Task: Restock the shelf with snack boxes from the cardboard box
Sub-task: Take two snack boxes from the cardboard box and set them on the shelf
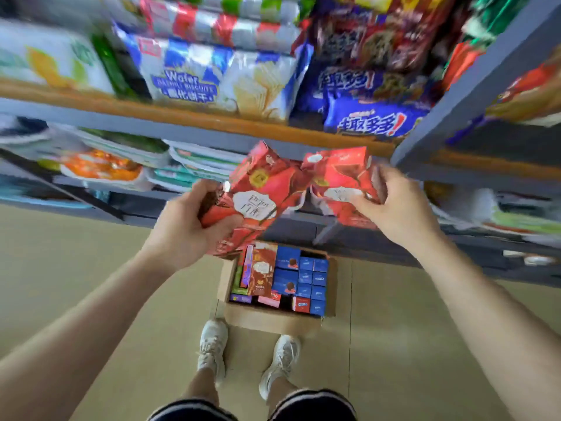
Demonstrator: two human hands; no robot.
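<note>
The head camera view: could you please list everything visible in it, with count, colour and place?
red snack boxes: at least two, red, one or more in each hand, held up in front of the shelf
cardboard box: one, brown, open on the floor ahead of the feet
boxes inside it: many, mostly blue, some red, brown, green, purple
wafer biscuit bag: one, blue and white, upper shelf, centre
blue cookie packs: several, blue, upper shelf, right
shelf: grey frame with orange edges, across the top
floor: beige tiles
shoes: two, white, behind the cardboard box
left hand: grips red boxes
right hand: grips a red box
</note>
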